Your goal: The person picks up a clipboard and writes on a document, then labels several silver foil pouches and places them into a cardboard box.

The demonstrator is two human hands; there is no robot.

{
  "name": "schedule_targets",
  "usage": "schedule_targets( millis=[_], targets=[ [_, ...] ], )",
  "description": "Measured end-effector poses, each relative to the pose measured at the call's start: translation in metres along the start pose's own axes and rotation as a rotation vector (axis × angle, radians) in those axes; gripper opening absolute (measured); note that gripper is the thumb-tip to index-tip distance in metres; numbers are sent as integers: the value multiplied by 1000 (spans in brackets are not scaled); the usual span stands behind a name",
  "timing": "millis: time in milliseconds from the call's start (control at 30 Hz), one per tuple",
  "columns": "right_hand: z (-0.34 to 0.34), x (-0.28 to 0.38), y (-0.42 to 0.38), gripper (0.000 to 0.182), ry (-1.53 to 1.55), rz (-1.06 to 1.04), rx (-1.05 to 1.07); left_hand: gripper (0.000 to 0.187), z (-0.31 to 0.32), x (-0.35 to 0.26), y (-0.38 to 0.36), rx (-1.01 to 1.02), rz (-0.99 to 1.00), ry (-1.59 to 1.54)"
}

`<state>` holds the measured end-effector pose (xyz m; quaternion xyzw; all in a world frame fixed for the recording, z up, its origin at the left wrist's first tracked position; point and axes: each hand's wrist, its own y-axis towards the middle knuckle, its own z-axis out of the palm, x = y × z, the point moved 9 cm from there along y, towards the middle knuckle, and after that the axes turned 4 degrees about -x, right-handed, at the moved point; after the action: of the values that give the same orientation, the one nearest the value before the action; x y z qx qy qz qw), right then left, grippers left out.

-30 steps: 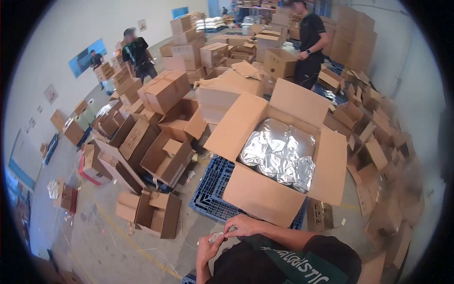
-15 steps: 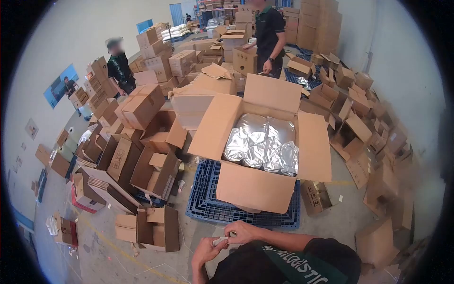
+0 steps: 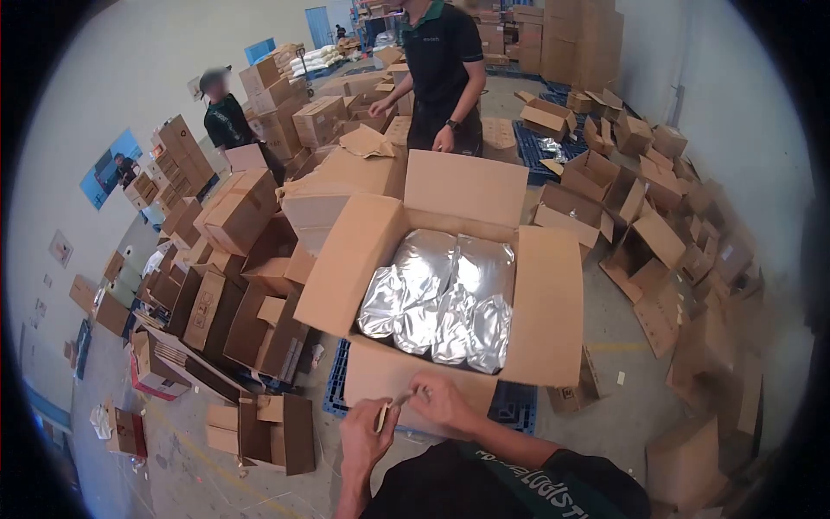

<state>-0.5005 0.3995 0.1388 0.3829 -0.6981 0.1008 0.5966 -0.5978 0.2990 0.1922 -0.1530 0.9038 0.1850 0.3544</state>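
Note:
My left hand (image 3: 366, 435) is closed around a small pale, flat piece (image 3: 381, 417), too small to identify. Fingers of my right hand (image 3: 439, 403) pinch together just beside it, and a thin strip seems to stretch between the two hands. Both hands are over the near flap of a large open cardboard box (image 3: 543, 307). Shiny silver foil bags (image 3: 425, 259) lie packed side by side inside it, several of them. All four flaps are folded outward. Beneath the box shows a blue plastic pallet (image 3: 516, 406).
A co-worker in a dark shirt (image 3: 441, 60) stands just behind the box; another person (image 3: 226, 121) is at the left. Opened cartons (image 3: 275, 432) litter the left floor, and a heap of boxes (image 3: 657, 242) lines the right wall. Another carton (image 3: 341, 186) adjoins the box's far left.
My hands have risen toward the box, now over its near flap. The box sits lower and further left in view. The co-worker behind it has come closer and shifted left.

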Motion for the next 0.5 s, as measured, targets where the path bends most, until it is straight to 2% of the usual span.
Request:
schedule_targets(
  millis=[67, 133, 200, 233, 267, 300, 333, 400, 433, 500],
  targets=[
    [-58, -19, 16, 18, -100, 48, -218, 17, -6, -50, 21, -241, 181, 213],
    [-89, -31, 34, 18, -19, 89, -150, 14, 20, -59, 47, -226, 86, 140],
    [-107, -36, 42, 17, 64, 138, -70, 14, 41, -83, 74, -235, 198, 86],
    [-115, -34, 46, 17, 170, 175, -39, 14, 50, -85, 80, -239, 181, 103],
    [-123, -30, 50, 16, 274, 209, -18, 15, 61, -82, 89, -193, 130, -40],
    [-133, -24, 53, 14, 234, 194, 3, 16, 70, -80, 96, -141, 85, -186],
    [-141, -23, 55, 14, 246, 193, -6, 16, 76, -81, 100, -133, 90, -175],
    [-155, -20, 57, 15, 217, 118, -15, 21, 98, -63, 102, -20, -113, -304],
    [-160, -23, 56, 16, 266, 54, -55, 19, 105, -63, 104, 13, -125, -376],
    [-169, -32, 51, 16, 240, 101, -53, 17, 117, -69, 107, 51, -163, -477]
  ],
)
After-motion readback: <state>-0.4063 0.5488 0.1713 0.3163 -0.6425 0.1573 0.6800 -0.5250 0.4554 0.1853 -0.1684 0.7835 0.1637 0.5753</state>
